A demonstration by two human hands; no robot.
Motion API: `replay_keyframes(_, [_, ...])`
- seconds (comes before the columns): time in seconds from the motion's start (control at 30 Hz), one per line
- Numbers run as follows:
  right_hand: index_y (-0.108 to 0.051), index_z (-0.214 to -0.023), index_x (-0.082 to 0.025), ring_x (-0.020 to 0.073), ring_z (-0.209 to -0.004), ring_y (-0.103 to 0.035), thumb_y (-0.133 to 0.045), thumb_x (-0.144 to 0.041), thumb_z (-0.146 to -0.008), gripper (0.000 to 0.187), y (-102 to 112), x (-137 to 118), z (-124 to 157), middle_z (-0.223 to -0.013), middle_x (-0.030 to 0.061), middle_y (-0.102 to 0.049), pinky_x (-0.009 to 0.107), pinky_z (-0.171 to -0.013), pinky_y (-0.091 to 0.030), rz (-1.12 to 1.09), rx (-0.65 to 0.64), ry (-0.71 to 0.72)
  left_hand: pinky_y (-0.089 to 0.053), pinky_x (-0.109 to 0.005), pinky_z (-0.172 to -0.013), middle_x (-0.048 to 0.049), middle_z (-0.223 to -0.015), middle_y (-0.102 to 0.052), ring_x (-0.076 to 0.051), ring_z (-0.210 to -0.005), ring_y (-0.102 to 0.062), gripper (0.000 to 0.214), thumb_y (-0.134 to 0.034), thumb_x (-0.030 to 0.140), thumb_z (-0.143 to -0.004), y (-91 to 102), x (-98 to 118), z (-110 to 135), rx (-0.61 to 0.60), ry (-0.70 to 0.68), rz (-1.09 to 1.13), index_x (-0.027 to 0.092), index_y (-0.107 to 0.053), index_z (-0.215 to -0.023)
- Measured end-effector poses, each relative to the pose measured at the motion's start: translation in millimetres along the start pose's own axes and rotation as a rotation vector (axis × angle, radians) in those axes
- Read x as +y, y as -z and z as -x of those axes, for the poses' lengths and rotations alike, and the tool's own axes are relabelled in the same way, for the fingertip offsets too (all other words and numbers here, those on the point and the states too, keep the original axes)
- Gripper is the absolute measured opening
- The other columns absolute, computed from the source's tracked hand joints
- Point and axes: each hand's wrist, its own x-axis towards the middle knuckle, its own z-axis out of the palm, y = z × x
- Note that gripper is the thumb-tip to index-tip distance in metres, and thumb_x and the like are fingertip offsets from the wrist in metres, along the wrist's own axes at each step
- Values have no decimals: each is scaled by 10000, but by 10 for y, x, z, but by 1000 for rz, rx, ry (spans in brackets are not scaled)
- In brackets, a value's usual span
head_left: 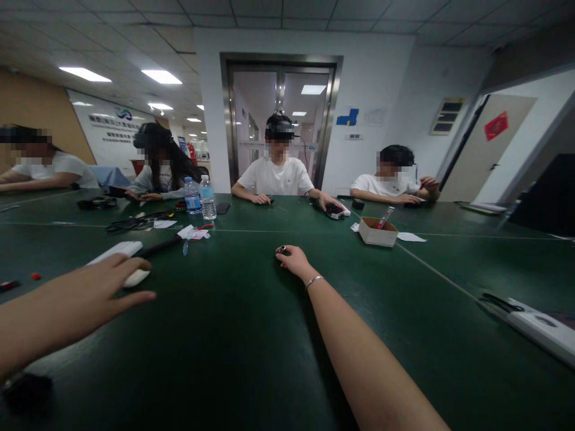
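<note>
My left hand (105,278) is stretched out over the left side of the green table (215,335), its thumb apart from the fingers. Under or beside its fingertips lies a rounded white object (137,278) that looks like a computer mouse; whether they touch I cannot tell. A long white device (117,250) lies just beyond that hand, partly covered by it. My right hand (294,261), with a bracelet at the wrist, rests near the table's middle. Its fingers are closed round a small dark cylinder (283,249) with a shiny round end; its kind does not show.
Two water bottles (208,199) stand at the far left, near cables (135,222) and paper scraps (194,232). An open cardboard box (378,233) sits at the right. A white device (543,326) lies at the right edge. Several people sit across the table.
</note>
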Motion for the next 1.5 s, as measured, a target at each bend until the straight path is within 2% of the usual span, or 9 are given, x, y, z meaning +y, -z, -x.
replay_keyframes(0.17, [-633, -956, -133, 66, -502, -546, -601, -178, -796, 169, -7, -42, 60, -792, 20, -623, 149, -482, -445, 75, 3, 64, -401, -254, -754, -15, -1008, -599, -182, -893, -547, 348, -544, 465, -728, 36, 1029, -672, -217, -367, 70, 242, -588, -992])
replay_keyframes(0.33, [-644, -920, -163, 77, -500, -538, -612, -230, -792, 147, -48, -21, 74, -838, 22, -634, 156, -451, -430, 137, 56, 221, -398, -301, -833, -61, -1055, -549, -208, -961, -516, 336, -522, 378, -773, -451, 1760, -1286, -6, -644, 272, 219, -537, -1069])
replay_keyframes(0.47, [-628, -964, -159, 76, -450, -535, -561, -75, -766, 225, -56, 15, 38, -802, 25, -635, 153, -409, -407, 159, 98, 177, -385, -330, -890, -69, -1029, -539, -201, -980, -495, 259, -504, 284, -795, -928, 2049, -1564, 164, -666, 460, 197, -536, -1037])
replay_keyframes(0.63, [-660, -919, -163, 103, -528, -563, -593, -145, -771, 163, -50, -58, 66, -820, 34, -628, 180, -485, -426, 280, 107, 238, -410, -324, -873, -49, -995, -557, -170, -946, -518, 203, -442, 213, -828, -1331, 2023, -1652, 317, -572, 737, 202, -548, -1001])
replay_keyframes(0.77, [-691, -838, -151, 162, -734, -581, -678, -194, -716, 130, -67, -121, 89, -791, 40, -635, 217, -634, -432, 392, 131, 287, -467, -292, -756, -44, -897, -600, -158, -810, -577, 134, -504, 228, -793, -1481, 1880, -1706, 220, -410, 975, 182, -575, -896])
replay_keyframes(0.9, [-687, -836, -133, 142, -662, -576, -707, -133, -666, 171, -36, -89, 42, -732, 20, -636, 216, -602, -433, 252, 32, 177, -476, -269, -676, -31, -790, -631, -150, -707, -593, 142, -564, 249, -756, -1513, 1816, -1739, 116, -316, 1048, 177, -593, -874])
replay_keyframes(1.03, [-633, -974, -97, 84, -512, -543, -674, -3, -643, 346, 55, -45, -6, -707, 4, -618, 183, -503, -433, -67, -105, 53, -474, -281, -716, -42, -817, -646, -161, -755, -600, 176, -588, 267, -742, -1527, 1788, -1771, 112, -300, 1049, 178, -614, -891])
replay_keyframes(1.17, [-570, -1083, -93, 81, -534, -573, -650, 69, -638, 480, 129, -22, -15, -685, -5, -608, 162, -521, -468, -320, -174, 11, -471, -299, -764, -60, -870, -649, -172, -805, -600, 220, -613, 264, -722, -1553, 1752, -1813, 63, -323, 1101, 164, -617, -918])
replay_keyframes(1.5, [-538, -1061, -73, 59, -420, -500, -489, -66, -881, 187, 154, -51, -13, -586, 17, -598, 116, -388, -430, -447, -182, -24, -465, -284, -658, -52, -754, -633, -148, -664, -578, 208, -608, 212, -714, -1568, 1769, -1829, 10, -325, 1193, 135, -612, -907])
